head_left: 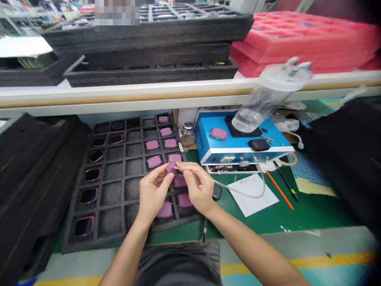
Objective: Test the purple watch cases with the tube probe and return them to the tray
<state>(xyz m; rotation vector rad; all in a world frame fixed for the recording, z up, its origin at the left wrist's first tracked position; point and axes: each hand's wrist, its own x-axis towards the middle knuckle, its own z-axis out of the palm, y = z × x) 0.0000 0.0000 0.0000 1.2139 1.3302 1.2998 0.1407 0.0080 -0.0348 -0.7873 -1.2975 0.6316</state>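
A small purple watch case (171, 169) is pinched between the thumb and fingers of my left hand (152, 194), held above the foam tray. My right hand (199, 190) closes on the thin end of a clear flexible tube (238, 193), and its tip meets or nearly meets the case. Whether the two touch I cannot tell. Beneath both hands lies a black foam tray (110, 228) divided into compartments. Purple cases (154, 161) fill several compartments on its right side, while dark-faced watch pieces (84, 226) sit in the left column.
A blue machine (205, 119) carries a tilted-looking clear cylinder (253, 103) and another purple case (218, 133). Beside it are a glass bottle (188, 135), white paper (253, 194) and an orange stick (279, 190). Black foam trays (149, 43) and red foam (297, 43) stack on the shelf.
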